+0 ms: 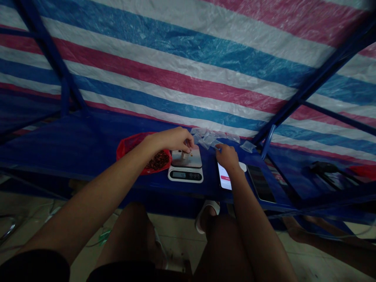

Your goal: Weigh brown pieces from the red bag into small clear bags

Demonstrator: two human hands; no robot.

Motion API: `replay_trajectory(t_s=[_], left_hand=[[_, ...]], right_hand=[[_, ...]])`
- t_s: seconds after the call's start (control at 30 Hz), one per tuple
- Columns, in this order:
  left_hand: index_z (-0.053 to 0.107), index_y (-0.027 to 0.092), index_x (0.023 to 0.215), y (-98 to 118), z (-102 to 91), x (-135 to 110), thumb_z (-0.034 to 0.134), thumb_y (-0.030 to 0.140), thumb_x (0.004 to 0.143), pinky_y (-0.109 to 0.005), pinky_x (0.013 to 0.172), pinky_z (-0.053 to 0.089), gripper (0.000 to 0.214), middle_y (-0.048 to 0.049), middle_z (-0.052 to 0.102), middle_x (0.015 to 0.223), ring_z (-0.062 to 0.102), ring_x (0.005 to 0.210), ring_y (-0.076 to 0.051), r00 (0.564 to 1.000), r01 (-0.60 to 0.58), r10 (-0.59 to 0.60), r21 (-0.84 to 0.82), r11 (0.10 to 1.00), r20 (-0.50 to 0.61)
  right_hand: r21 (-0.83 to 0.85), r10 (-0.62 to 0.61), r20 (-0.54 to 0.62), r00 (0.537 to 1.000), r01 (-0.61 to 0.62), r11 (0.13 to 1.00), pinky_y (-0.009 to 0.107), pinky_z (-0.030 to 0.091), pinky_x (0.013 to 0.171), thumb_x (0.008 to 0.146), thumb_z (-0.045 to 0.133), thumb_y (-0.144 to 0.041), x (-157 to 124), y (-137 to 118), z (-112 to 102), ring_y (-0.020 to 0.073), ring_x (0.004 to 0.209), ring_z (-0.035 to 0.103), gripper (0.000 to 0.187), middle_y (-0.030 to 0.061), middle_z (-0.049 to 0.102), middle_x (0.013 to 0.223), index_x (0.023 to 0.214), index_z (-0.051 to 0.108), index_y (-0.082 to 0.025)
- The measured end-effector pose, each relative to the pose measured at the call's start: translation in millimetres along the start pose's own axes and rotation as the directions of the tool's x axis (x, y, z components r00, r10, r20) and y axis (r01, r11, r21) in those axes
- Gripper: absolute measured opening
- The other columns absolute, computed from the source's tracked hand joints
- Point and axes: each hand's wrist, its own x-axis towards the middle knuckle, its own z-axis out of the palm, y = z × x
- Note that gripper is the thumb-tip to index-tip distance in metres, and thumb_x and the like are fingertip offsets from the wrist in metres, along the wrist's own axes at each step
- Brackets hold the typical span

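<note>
A white kitchen scale (185, 175) with a lit display stands on the blue surface. Over its plate, my left hand (182, 140) pinches the top of a small clear bag (185, 155) with fingers closed; what is in the bag is too small to make out. A few dark bits lie on the plate. Left of the scale, partly under my left forearm, a red plastic bag (125, 147) holds many small reddish-brown pieces (159, 160). My right hand (228, 156) is curled, its fingertips at the edge of a clear plastic bag (209, 139) in a loose pile.
A phone with a lit screen (225, 179) lies under my right wrist, and a dark phone (261, 183) lies right of it. Blue metal posts (266, 141) rise at both sides. Striped plastic sheeting (176, 78) hangs behind. Another person's legs (305, 231) show at lower right.
</note>
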Motion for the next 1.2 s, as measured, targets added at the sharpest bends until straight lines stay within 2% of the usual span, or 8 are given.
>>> replay_trajectory(t_s=[0.4,0.5,0.63,0.73,0.87,1.0,1.1,1.2], left_hand=[[0.078,0.016,0.106,-0.2,-2.5,-6.5,0.072,0.020,0.086,-0.025,0.079,0.051,0.020,-0.0061,0.083,0.101,0.076,0.093,-0.018,1.000,0.008,-0.009,-0.060,0.998,-0.023],[0.079,0.016,0.106,0.9,-7.5,-12.2,0.068,0.024,0.090,-0.024,0.079,0.050,0.021,-0.0060,0.083,0.101,0.074,0.091,-0.017,0.999,-0.008,0.006,-0.025,1.000,-0.050],[0.080,0.016,0.112,-6.9,-11.8,-20.9,0.061,0.021,0.091,-0.025,0.080,0.049,0.029,-0.0078,0.082,0.109,0.073,0.093,-0.018,0.992,0.046,-0.042,0.029,0.999,-0.120],[0.082,0.017,0.107,-20.0,-7.1,-22.7,0.062,0.019,0.089,-0.025,0.080,0.047,0.027,-0.0079,0.082,0.109,0.072,0.092,-0.019,0.992,0.100,-0.092,0.094,0.991,-0.087],[0.083,0.022,0.097,-37.4,5.1,-18.1,0.066,0.024,0.087,-0.024,0.073,0.044,0.019,-0.0038,0.082,0.099,0.070,0.084,-0.017,0.988,0.156,-0.151,0.195,0.968,-0.042],[0.083,0.023,0.096,-43.5,11.9,-11.8,0.067,0.027,0.086,-0.025,0.069,0.042,0.019,-0.0043,0.082,0.094,0.069,0.079,-0.017,0.992,0.126,-0.119,0.198,0.972,-0.047],[0.083,0.022,0.093,-42.0,13.2,-8.1,0.067,0.023,0.084,-0.025,0.069,0.042,0.018,-0.0042,0.081,0.091,0.069,0.078,-0.016,0.992,0.127,-0.125,0.183,0.975,-0.020],[0.082,0.021,0.088,-40.4,14.8,-5.7,0.066,0.021,0.083,-0.024,0.069,0.042,0.017,-0.0032,0.080,0.087,0.068,0.076,-0.015,0.991,0.134,-0.134,0.186,0.973,-0.010]], right_hand=[[-0.149,0.014,0.070,0.997,-0.003,0.989,0.051,0.052,0.098,0.101,0.050,-0.024,8.5,-7.4,2.9,0.0407,0.123,0.066,0.036,0.0230,0.077,0.120,0.117,0.082,-0.017],[-0.144,0.019,0.093,0.995,-0.006,0.990,0.051,0.051,0.100,0.101,0.051,-0.024,7.8,-8.5,0.7,0.0383,0.120,0.068,0.035,0.0206,0.078,0.119,0.120,0.080,-0.019],[-0.141,0.019,0.117,0.993,-0.003,0.990,0.051,0.050,0.102,0.098,0.057,-0.024,4.0,-8.1,-3.0,0.0370,0.121,0.070,0.033,0.0171,0.079,0.121,0.123,0.078,-0.022],[-0.124,0.015,0.113,0.993,-0.001,0.992,0.051,0.050,0.102,0.098,0.057,-0.023,1.7,-7.7,-6.0,0.0367,0.118,0.071,0.030,0.0162,0.080,0.117,0.116,0.081,-0.022],[0.079,-0.090,0.015,0.996,0.088,0.993,0.043,0.053,0.099,0.097,0.058,-0.020,-3.9,-12.2,-15.1,0.0308,0.112,0.074,0.030,0.0133,0.081,0.118,0.118,0.080,-0.019],[0.410,-0.344,0.021,0.939,0.306,0.859,0.033,0.055,0.087,0.094,0.065,-0.023,-19.9,-27.6,-27.8,0.0230,0.095,0.075,0.021,0.0079,0.082,0.106,0.107,0.081,-0.019],[0.536,-0.434,0.065,0.898,0.336,0.774,0.031,0.053,0.078,0.091,0.068,-0.024,-33.5,-42.4,-31.7,0.0203,0.085,0.072,0.013,0.0047,0.081,0.093,0.094,0.080,-0.020],[0.587,-0.461,0.099,0.882,0.323,0.743,0.030,0.051,0.074,0.089,0.069,-0.022,-41.2,-53.4,-29.9,0.0188,0.080,0.071,0.008,0.0034,0.079,0.087,0.087,0.077,-0.020]])
